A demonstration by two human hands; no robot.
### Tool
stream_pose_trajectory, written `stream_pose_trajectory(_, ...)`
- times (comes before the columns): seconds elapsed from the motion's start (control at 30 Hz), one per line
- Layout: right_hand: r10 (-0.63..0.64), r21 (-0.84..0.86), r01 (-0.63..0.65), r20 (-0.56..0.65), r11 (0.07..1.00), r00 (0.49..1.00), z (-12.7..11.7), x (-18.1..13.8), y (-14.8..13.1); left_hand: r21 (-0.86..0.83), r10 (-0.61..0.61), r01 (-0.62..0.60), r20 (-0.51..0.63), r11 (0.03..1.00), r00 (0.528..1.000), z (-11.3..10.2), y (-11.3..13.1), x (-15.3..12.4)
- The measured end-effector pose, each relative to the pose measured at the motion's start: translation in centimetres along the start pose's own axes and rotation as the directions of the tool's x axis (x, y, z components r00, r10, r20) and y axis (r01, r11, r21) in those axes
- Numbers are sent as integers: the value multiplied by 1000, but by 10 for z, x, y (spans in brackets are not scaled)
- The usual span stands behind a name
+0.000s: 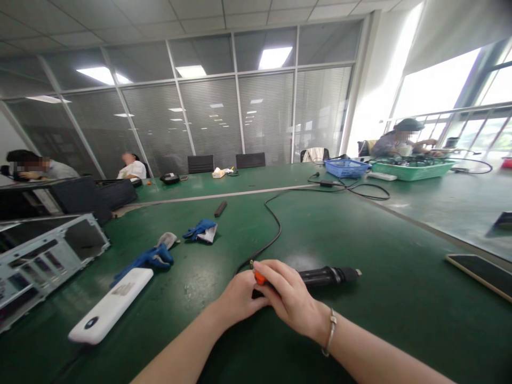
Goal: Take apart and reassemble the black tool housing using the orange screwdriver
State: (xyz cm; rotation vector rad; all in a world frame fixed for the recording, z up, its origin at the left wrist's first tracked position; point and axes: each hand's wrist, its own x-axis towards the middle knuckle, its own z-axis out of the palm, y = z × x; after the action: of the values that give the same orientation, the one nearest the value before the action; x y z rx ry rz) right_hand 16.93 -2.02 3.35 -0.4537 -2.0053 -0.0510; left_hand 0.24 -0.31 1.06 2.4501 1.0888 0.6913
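My right hand [290, 296], with a bracelet at its wrist, is closed over a small orange piece [260, 277] with a metal tip. Just left of it and touching it, my left hand [240, 301] has its fingers curled inward. A dark bit shows between the two hands, but my fingers hide what the left one grips. Beyond my right hand lies a black cylindrical tool [326, 277] that looks like an electric screwdriver, its metal tip pointing right. A black cable [276, 234] runs from behind my hands across the green table [240, 224].
At left are a white power-bank-like device [112, 306], blue work gloves [150, 258] and an open metal computer case [52, 261]. A dark bar [220, 208] lies farther off. A phone [484, 274] lies at right. Blue [347, 169] and green baskets [420, 172] stand behind; other people sit around.
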Motion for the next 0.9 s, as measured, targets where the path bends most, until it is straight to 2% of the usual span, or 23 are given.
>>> stream_pose_trajectory(0.07,39,90,-32,-72,995,997,1,-5,2,33,-3,2,29,999,1000,-1,0,0)
stream_pose_trajectory(0.17,207,260,-151,-204,954,957,-4,-9,2,51,-8,6,41,999,999,-4,1,1)
stream_pose_trajectory(0.23,285,294,-216,-214,931,934,-11,-6,1,45,-5,3,40,999,999,-7,3,1)
stream_pose_trajectory(0.3,265,251,-231,-111,940,958,-20,0,-2,27,0,-1,50,1000,999,-8,4,0)
stream_pose_trajectory(0.37,156,206,-170,83,964,984,-28,5,-6,12,11,-11,57,1000,998,-7,3,-1)
stream_pose_trajectory(0.4,84,197,-125,208,972,975,-31,6,-9,10,21,-22,55,1000,998,-7,1,-1)
stream_pose_trajectory(0.43,12,198,-82,334,977,943,-34,5,-12,14,33,-34,47,999,998,-5,-1,-2)
stream_pose_trajectory(0.5,-104,208,-15,551,978,828,-37,0,-18,44,44,-46,38,998,998,-3,-6,-2)
stream_pose_trajectory(0.57,-155,199,27,666,980,729,-38,-9,-23,68,40,-42,34,997,999,0,-11,-2)
stream_pose_trajectory(0.63,-160,178,49,689,983,707,-38,-18,-24,74,34,-37,32,997,999,1,-13,-2)
stream_pose_trajectory(0.77,-109,178,-18,673,984,732,-41,-25,-17,75,28,-32,47,997,999,1,-13,-2)
stream_pose_trajectory(0.9,-9,134,-92,608,987,794,-56,-17,8,88,25,-30,56,996,998,-3,-8,-2)
